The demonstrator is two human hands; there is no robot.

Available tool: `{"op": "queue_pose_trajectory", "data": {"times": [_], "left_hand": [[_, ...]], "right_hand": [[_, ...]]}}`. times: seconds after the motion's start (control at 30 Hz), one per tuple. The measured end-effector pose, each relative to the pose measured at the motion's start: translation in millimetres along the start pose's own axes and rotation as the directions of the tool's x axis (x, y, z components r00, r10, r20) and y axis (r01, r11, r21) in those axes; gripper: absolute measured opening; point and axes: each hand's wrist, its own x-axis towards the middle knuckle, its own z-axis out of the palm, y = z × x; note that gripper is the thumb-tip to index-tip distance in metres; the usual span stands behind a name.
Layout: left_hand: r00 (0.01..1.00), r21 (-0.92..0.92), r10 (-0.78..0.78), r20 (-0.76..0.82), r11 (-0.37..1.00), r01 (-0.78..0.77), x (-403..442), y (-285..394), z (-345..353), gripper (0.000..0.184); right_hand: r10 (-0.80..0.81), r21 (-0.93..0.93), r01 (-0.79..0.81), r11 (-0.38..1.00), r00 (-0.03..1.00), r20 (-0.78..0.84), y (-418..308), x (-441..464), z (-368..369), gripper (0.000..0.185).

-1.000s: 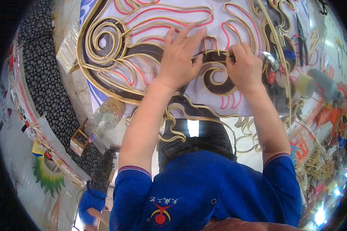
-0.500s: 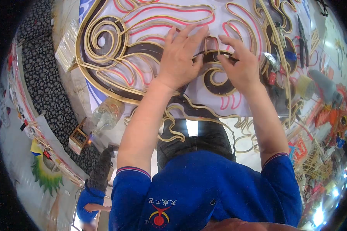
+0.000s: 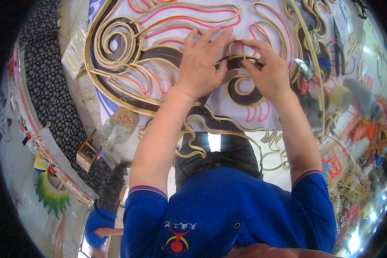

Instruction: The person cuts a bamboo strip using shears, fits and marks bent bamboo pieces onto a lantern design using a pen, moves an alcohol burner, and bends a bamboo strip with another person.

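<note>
The person bends over a white printed sheet (image 3: pixel 210 36), and both bare hands meet near the far middle part of it, in front of the body. Between them is a narrow bent strip (image 3: pixel 230 52), which is shaped like a small arch: its two legs run away from the body, and its closed top is at the far end, by the fingertips. The long direction of these legs therefore goes across the dark curved band (image 3: pixel 236 65), which passes from left to right just under the near ends. The right hand (image 3: pixel 273 75) seems the nearer one; its index finger reaches the far right corner of the arch, while its thumb is beside the right leg, with a gap between the two. The left hand (image 3: pixel 200 64) lies with palm down and fingers fanned, its fingertips beside the far left corner and its thumb near the left end of the band. I cannot tell if either grip really pinches the strip or only steadies it. Closer to the body is a small curl (image 3: pixel 245 93), and well apart on the right lie dark-handled pliers (image 3: pixel 338 56)
</note>
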Motion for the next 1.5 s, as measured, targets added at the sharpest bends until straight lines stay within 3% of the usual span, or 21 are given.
{"op": "queue_pose_trajectory", "data": {"times": [0.5, 0.63, 0.73, 0.9, 1.0, 1.17, 1.27, 1.5], "left_hand": [[0.998, 0.011, -0.038, 0.045, 0.999, 0.038, 0.4, 1.3, -0.8, 0.079], [0.999, 0.012, -0.039, 0.036, 0.999, 0.038, -0.3, -0.2, 1.0, 0.08], [0.999, 0.006, -0.036, 0.032, 0.999, 0.036, 0.0, 0.5, 1.5, 0.079], [0.999, 0.011, -0.031, 0.037, 0.999, 0.031, -0.9, -0.9, 0.8, 0.079], [0.999, 0.009, -0.024, 0.039, 1.0, 0.024, 0.7, -0.5, 1.3, 0.079], [0.999, 0.023, -0.026, 0.047, 0.999, 0.025, 1.5, 0.6, -0.8, 0.078], [0.999, 0.025, -0.021, 0.046, 0.999, 0.02, 1.8, 1.1, 0.2, 0.078], [1.0, 0.023, -0.011, 0.026, 1.0, 0.011, 1.8, 2.0, 0.7, 0.076]], "right_hand": [[-0.037, -0.003, 0.037, 0.999, 0.999, -0.014, 3.6, -0.1, -0.1, 0.044], [0.02, -0.004, -0.019, 1.0, 1.0, 0.018, 2.4, 0.2, -1.4, 0.043], [-0.014, 0.192, 0.019, 0.981, 1.0, -0.027, 8.2, -0.5, 0.4, 0.039], [0.143, 0.171, -0.121, 0.978, 0.982, -0.123, 7.5, -8.2, -21.9, 0.034], [0.194, 0.507, -0.15, 0.849, 0.981, -0.033, 14.7, -13.9, -35.1, 0.039], [0.281, 0.557, -0.24, 0.795, 0.96, 0.013, 7.5, -25.0, -27.8, 0.051], [0.291, 0.66, -0.11, 0.743, 0.941, -0.171, 3.7, -23.6, -18.7, 0.056], [0.261, 0.723, -0.131, 0.679, 0.963, -0.071, 0.7, -32.0, -20.4, 0.055]]}}
